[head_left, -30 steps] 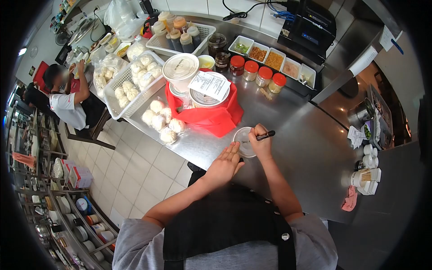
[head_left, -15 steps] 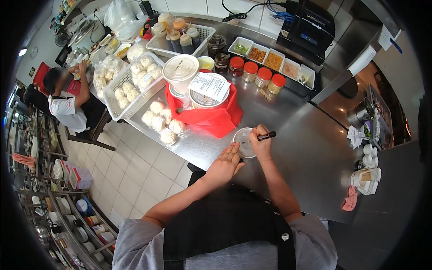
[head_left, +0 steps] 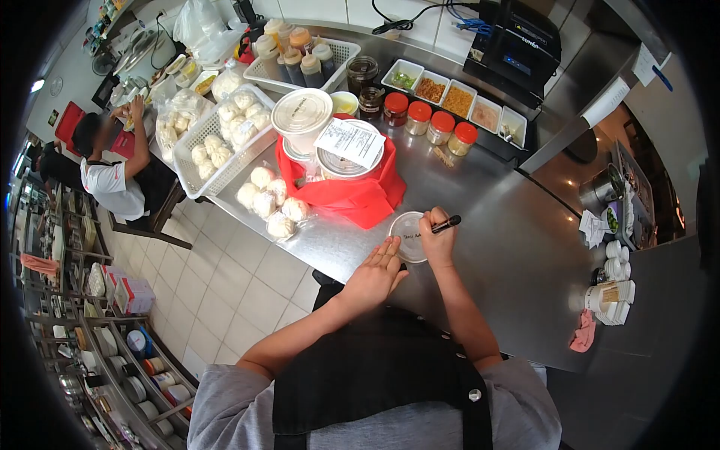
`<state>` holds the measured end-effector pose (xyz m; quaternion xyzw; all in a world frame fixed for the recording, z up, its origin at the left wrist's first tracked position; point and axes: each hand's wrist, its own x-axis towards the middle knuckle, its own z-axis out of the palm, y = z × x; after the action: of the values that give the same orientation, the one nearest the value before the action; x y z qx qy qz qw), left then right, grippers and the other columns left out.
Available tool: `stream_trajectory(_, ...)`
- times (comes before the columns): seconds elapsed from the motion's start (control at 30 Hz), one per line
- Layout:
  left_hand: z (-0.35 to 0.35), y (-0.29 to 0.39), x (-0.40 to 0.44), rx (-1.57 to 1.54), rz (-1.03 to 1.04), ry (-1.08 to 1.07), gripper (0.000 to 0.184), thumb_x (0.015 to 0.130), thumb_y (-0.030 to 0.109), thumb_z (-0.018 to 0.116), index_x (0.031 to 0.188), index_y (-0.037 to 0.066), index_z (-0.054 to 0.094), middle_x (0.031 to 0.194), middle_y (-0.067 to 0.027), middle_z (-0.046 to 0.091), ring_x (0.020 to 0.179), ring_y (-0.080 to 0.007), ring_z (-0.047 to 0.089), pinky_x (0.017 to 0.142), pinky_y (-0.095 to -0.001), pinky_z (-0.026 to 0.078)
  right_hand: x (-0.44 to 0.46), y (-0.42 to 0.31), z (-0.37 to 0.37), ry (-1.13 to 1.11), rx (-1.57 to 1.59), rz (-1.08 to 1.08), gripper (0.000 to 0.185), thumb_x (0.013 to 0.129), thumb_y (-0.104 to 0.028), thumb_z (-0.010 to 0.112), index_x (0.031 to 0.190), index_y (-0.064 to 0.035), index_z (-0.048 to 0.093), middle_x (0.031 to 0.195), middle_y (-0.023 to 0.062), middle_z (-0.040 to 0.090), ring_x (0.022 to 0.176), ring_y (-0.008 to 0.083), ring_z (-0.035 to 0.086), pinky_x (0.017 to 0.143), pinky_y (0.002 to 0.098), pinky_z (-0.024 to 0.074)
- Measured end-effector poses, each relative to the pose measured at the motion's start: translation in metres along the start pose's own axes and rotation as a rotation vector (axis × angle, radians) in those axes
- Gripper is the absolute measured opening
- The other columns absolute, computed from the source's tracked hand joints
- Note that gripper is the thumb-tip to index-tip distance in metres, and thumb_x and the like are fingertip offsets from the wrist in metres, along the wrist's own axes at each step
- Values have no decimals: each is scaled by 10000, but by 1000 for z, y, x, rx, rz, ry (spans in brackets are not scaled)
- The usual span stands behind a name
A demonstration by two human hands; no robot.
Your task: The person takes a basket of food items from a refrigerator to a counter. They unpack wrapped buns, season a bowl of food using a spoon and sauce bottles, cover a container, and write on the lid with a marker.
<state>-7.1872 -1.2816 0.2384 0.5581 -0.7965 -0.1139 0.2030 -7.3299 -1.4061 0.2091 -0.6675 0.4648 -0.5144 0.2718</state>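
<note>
A round clear plastic lid [head_left: 406,224] with black handwriting on it lies on the steel counter in front of me. My right hand [head_left: 438,241] is closed around a black marker [head_left: 448,224] over the lid's right side; its tip is hidden by my fingers. My left hand [head_left: 377,271] rests with fingers stretched out, fingertips on the lid's left edge. A small dark piece [head_left: 403,267] shows beside my left thumb, too small to name. Beyond the lid, a red bag [head_left: 373,207] is folded down around lidded tubs, with a printed receipt [head_left: 351,142] on one.
Wrapped buns [head_left: 264,200] and a white basket [head_left: 184,171] of buns stand left. Red-lidded jars [head_left: 440,129], topping trays [head_left: 458,100] and a black printer [head_left: 515,52] line the back. A person [head_left: 120,176] sits far left. Stacked cups and a pink cloth [head_left: 582,331] lie right.
The handwriting on the lid has grown longer. My right hand has shifted very slightly to the right with the marker, and my left hand stays in place.
</note>
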Motion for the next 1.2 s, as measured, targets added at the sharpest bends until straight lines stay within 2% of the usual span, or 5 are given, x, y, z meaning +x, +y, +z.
stream_trajectory(0.57, -19, 1, 5, -68, -19, -18, 339, 935, 249, 578, 1119, -35, 551, 1427, -218, 432, 1309, -380, 440, 1091, -432, 367, 5, -2, 0, -65, 135, 140, 310, 853, -39, 579, 636, -35, 357, 577, 54, 412, 523, 145, 382, 513, 326, 325)
stream_trajectory(0.63, -28, -1, 12, -307, -15, 217, 314, 955, 269, 557, 1093, -13, 557, 1163, -209, 596, 1096, -393, 570, 932, -438, 460, 20, -34, -10, -75, 369, 229, 312, 884, -59, 567, 640, -46, 372, 585, 28, 419, 540, 113, 385, 519, 303, 322)
stream_trajectory(0.73, -43, 0, 18, -628, -173, 102, 249, 949, 233, 573, 1018, -3, 537, 936, -194, 575, 901, -381, 570, 796, -445, 447, 25, -92, -25, -148, 632, 358, 323, 938, -109, 518, 644, -72, 387, 592, -2, 417, 551, 72, 359, 522, 268, 301)
stream_trajectory(1.07, -55, 10, 27, -875, -171, 4, 228, 1007, 235, 480, 949, 17, 511, 766, -149, 531, 742, -322, 551, 690, -392, 425, 14, -104, -18, -374, 601, 322, 325, 984, -168, 434, 677, -66, 466, 619, 9, 453, 569, 80, 404, 546, 254, 325)
stream_trajectory(1.2, -55, 10, 24, -1052, -235, -81, 316, 1045, 294, 400, 900, 28, 491, 728, -54, 491, 680, -191, 494, 688, -340, 430, 11, -107, -13, -329, 687, 237, 269, 919, -114, 402, 661, -56, 450, 659, 51, 488, 616, 101, 429, 580, 259, 343)
